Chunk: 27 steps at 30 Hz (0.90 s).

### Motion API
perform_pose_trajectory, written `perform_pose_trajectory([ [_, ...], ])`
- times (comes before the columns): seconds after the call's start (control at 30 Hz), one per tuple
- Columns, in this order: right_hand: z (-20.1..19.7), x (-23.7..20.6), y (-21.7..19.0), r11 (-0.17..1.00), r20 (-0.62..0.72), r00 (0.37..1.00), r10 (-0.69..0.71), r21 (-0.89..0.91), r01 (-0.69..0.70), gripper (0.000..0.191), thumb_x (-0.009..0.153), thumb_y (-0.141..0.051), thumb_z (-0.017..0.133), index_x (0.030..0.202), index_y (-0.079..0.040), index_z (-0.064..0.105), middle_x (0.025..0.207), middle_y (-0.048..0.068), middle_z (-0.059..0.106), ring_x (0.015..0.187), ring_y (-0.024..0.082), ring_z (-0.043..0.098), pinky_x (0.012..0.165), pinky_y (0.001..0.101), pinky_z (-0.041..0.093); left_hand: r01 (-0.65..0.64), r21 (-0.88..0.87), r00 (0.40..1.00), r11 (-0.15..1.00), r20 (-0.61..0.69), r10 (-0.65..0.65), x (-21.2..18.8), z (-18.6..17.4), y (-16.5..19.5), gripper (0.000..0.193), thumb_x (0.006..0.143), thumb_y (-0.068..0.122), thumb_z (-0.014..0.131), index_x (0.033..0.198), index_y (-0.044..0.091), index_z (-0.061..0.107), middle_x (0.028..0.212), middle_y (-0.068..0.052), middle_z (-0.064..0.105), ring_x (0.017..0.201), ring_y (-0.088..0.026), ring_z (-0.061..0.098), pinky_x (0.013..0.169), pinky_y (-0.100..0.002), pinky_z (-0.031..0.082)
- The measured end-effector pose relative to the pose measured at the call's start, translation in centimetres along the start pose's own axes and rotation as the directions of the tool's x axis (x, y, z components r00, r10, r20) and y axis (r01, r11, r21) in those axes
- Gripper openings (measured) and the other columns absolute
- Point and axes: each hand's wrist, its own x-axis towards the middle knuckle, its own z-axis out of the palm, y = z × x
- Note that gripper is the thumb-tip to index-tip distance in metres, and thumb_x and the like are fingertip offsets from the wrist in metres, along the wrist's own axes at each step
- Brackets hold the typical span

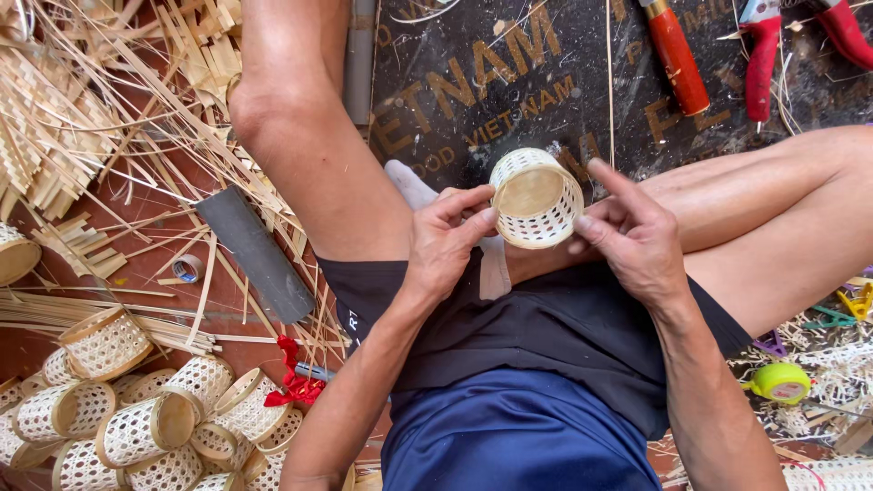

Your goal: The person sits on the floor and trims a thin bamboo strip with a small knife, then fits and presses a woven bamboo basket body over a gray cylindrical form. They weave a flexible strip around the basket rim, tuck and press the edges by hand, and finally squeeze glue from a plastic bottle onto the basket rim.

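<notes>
Two hands hold one small woven bamboo cup (536,198) above the lap. At nine o'clock of it, the left hand (446,241) pinches its rim between thumb and fingers; at three o'clock, the right hand (637,235) steadies its side, forefinger raised. Its open mouth faces the camera, tilted toward seven o'clock (short axis, nearly end-on), and it is empty. Finished woven cups (136,418) lie heaped on the floor at lower left, also empty.
</notes>
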Motion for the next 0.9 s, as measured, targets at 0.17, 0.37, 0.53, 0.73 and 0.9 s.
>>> perform_pose_trajectory([
  [0.17, -0.3, 0.3, -2.6, 0.787, 0.101, 0.936, -0.336, -0.516, 0.338, 0.028, 0.096, -0.004, 0.070, 0.123, 0.004, 0.072, 0.096, 0.013, 0.074, 0.082, 0.015, 0.070, 0.075, 0.0284, 0.055, -0.091, 0.094, 0.995, 0.991, -0.025, 0.094, -0.2, 0.5, 0.4, 0.024, 0.100, 0.007, 0.071, 0.120, -0.006, 0.073, 0.107, -0.006, 0.065, 0.092, -0.011, 0.066, 0.083, -0.024, 0.056],
  [0.37, 0.0, 3.4, -3.8, 0.682, 0.153, 0.890, -0.430, -0.591, 0.431, 0.011, 0.100, -0.008, 0.076, 0.106, 0.001, 0.076, 0.085, 0.012, 0.069, 0.074, 0.021, 0.067, 0.067, 0.0337, 0.051, -0.107, 0.246, 0.994, 0.963, 0.011, 0.107, -0.8, 0.8, 0.6, 0.026, 0.100, 0.009, 0.070, 0.123, -0.003, 0.072, 0.105, -0.005, 0.065, 0.087, -0.010, 0.063, 0.077, -0.022, 0.053],
  [0.53, 0.7, 4.3, -2.2, 0.653, 0.101, 0.877, -0.469, -0.629, 0.421, 0.008, 0.098, -0.007, 0.078, 0.097, 0.001, 0.075, 0.080, 0.012, 0.066, 0.070, 0.021, 0.064, 0.064, 0.0345, 0.049, -0.159, 0.271, 0.987, 0.949, 0.050, 0.151, -0.7, 0.8, 0.6, 0.023, 0.099, 0.008, 0.070, 0.120, -0.003, 0.073, 0.104, -0.004, 0.067, 0.088, -0.010, 0.068, 0.078, -0.023, 0.059],
  [0.73, -0.2, 2.0, -2.2, 0.921, -0.087, 0.961, -0.263, -0.318, 0.223, 0.022, 0.104, -0.010, 0.070, 0.125, -0.003, 0.071, 0.090, 0.012, 0.068, 0.075, 0.018, 0.063, 0.069, 0.0282, 0.052, -0.114, 0.231, 0.992, 0.966, 0.073, 0.100, -0.6, 0.0, 1.4, 0.024, 0.101, 0.007, 0.072, 0.123, -0.003, 0.075, 0.109, -0.009, 0.066, 0.091, -0.012, 0.068, 0.080, -0.023, 0.058],
  [0.9, -1.3, -0.9, -2.4, 0.675, 0.162, 0.868, -0.469, -0.568, 0.471, 0.072, 0.084, -0.016, 0.081, 0.146, 0.005, 0.051, 0.135, 0.023, 0.058, 0.111, 0.031, 0.065, 0.095, 0.0372, 0.058, -0.404, 0.636, 0.915, 0.657, 0.271, 0.300, -0.7, 0.0, 2.5, 0.086, 0.075, 0.012, 0.087, 0.150, 0.001, 0.047, 0.139, -0.018, 0.051, 0.125, -0.031, 0.055, 0.104, -0.038, 0.051],
])
